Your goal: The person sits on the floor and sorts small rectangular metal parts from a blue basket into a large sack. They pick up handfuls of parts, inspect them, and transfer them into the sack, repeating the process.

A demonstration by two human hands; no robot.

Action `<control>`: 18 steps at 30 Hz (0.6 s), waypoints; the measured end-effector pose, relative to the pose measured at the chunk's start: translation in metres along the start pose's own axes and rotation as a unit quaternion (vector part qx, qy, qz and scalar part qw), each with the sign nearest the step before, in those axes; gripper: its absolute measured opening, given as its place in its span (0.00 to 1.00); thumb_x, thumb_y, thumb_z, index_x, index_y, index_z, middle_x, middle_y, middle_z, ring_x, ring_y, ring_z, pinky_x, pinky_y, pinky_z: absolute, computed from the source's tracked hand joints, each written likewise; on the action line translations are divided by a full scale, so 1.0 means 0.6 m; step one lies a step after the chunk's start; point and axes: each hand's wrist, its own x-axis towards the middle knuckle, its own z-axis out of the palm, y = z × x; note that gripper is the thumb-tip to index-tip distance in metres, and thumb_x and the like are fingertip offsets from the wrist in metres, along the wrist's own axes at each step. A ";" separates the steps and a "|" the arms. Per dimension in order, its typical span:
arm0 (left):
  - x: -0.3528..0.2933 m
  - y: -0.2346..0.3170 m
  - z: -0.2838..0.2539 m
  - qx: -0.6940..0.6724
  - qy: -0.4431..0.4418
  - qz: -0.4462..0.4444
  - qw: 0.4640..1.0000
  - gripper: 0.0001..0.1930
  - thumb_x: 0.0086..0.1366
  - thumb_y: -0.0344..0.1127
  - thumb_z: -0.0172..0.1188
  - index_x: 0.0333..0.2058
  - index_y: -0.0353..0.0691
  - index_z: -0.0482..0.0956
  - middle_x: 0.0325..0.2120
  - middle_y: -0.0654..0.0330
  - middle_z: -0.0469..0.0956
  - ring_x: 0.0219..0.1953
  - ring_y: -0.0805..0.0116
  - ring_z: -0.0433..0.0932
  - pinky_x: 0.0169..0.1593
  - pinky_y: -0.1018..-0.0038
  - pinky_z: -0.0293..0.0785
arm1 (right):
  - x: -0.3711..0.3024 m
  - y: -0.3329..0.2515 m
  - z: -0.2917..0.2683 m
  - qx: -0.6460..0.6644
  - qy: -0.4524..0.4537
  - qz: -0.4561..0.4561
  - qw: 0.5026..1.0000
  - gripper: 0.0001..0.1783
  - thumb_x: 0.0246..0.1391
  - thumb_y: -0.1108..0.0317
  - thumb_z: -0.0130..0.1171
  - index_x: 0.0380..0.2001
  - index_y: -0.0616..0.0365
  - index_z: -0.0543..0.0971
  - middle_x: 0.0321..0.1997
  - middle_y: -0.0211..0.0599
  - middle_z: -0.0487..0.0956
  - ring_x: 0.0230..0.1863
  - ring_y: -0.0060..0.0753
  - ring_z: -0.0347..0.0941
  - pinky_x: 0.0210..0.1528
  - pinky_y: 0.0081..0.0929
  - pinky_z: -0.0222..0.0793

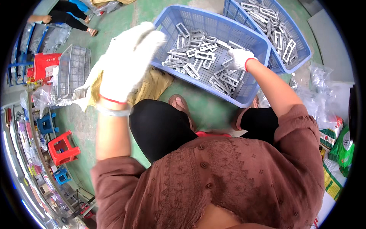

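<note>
My left hand (131,57), in a white glove, is raised beside the left rim of a blue plastic basket (249,97). Its fingers look stretched out, slightly blurred, and nothing shows in them. Inside the basket lie many loose rectangular metal frames (206,56), silvery grey with long open slots. My right hand (241,60), also gloved in white, reaches into the basket's right side. Its fingers are bent closed at a metal frame (235,45); the glove hides part of the grip.
A second blue basket (274,63) of similar frames stands at the far right. Yellowish sacking (152,86) lies left of the near basket. Further left are a grey crate (74,72), a red stool (63,148) and shelving. Plastic bags (322,99) lie at right. Another person's legs (70,19) show far left.
</note>
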 end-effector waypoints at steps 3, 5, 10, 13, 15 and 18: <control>-0.006 0.053 0.103 -0.153 0.040 -0.127 0.979 0.11 0.63 0.36 0.63 0.45 0.46 0.84 0.46 0.56 0.81 0.48 0.57 0.81 0.51 0.68 0.77 | 0.058 -0.010 0.038 -0.003 -0.008 -0.002 1.000 0.31 0.39 0.56 0.70 0.48 0.57 0.79 0.51 0.51 0.81 0.53 0.51 0.78 0.55 0.41 0.75; -0.009 0.076 0.134 -0.288 -0.003 -0.328 0.900 0.12 0.63 0.35 0.64 0.45 0.43 0.84 0.45 0.53 0.82 0.46 0.57 0.82 0.51 0.69 0.78 | 0.095 -0.023 0.059 -0.009 -0.056 0.013 0.998 0.36 0.37 0.61 0.71 0.54 0.57 0.74 0.55 0.50 0.78 0.56 0.49 0.76 0.56 0.41 0.75; -0.011 0.008 0.162 -0.212 -0.074 -0.095 0.970 0.14 0.65 0.28 0.63 0.50 0.33 0.81 0.49 0.53 0.81 0.51 0.63 0.80 0.57 0.72 0.74 | 0.197 -0.021 0.179 -0.068 -0.007 0.006 0.998 0.36 0.47 0.67 0.64 0.61 0.53 0.66 0.63 0.45 0.69 0.64 0.51 0.66 0.61 0.51 0.68; -0.001 0.024 0.162 -0.431 -0.135 -0.364 0.815 0.16 0.65 0.28 0.63 0.51 0.31 0.80 0.51 0.54 0.80 0.52 0.66 0.78 0.58 0.72 0.72 | 0.258 -0.029 0.231 -0.070 0.072 -0.035 0.994 0.29 0.56 0.66 0.53 0.62 0.53 0.66 0.65 0.45 0.66 0.67 0.49 0.61 0.58 0.54 0.68; -0.001 0.030 0.171 -0.485 -0.102 -0.423 0.759 0.14 0.65 0.28 0.64 0.49 0.31 0.81 0.45 0.54 0.82 0.47 0.65 0.81 0.51 0.74 0.76 | 0.287 -0.037 0.246 -0.018 0.104 -0.041 0.994 0.26 0.56 0.66 0.53 0.60 0.54 0.67 0.63 0.46 0.68 0.65 0.49 0.63 0.57 0.51 0.69; 0.014 0.028 0.167 -0.535 -0.140 -0.487 0.676 0.17 0.66 0.26 0.64 0.52 0.28 0.78 0.46 0.55 0.81 0.46 0.71 0.80 0.50 0.76 0.76 | 0.320 -0.042 0.262 0.009 0.130 -0.039 0.991 0.23 0.57 0.67 0.51 0.56 0.56 0.69 0.57 0.48 0.74 0.61 0.48 0.70 0.54 0.46 0.71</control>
